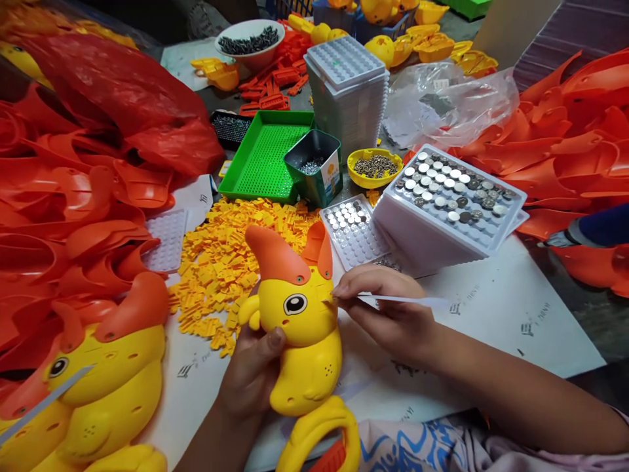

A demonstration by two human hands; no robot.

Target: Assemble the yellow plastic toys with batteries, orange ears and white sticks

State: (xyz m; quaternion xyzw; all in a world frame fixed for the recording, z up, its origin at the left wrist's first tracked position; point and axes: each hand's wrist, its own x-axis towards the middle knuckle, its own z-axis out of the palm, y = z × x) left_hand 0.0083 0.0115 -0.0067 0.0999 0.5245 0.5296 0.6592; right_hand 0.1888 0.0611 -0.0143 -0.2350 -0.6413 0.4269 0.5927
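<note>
While the left hand (251,375) grasps a yellow plastic bird-shaped toy with orange crest (314,359), the right hand (389,309), beside it, pinches a thin white strip (410,299); apparently fitting work, needing steadiness next.

1. Toy (314,367): smooth yellow plastic with a soft sheen; its orange crest (276,254) looks like smooth, duller plastic.
2. Strip (403,299): thin, smooth and white; plastic or paper, one cannot tell.
3. Discs (442,180): bright, polished metal.
4. Stacked trays (427,237): thin moulded plastic.
5. Green tray (265,157): glossy plastic, perforated.
6. Red bag (132,85): crinkled, shiny plastic film.
7. Shirt (422,449): soft, matt, printed cloth.
8. White sheet (501,301): smooth, paper-like, printed.
</note>
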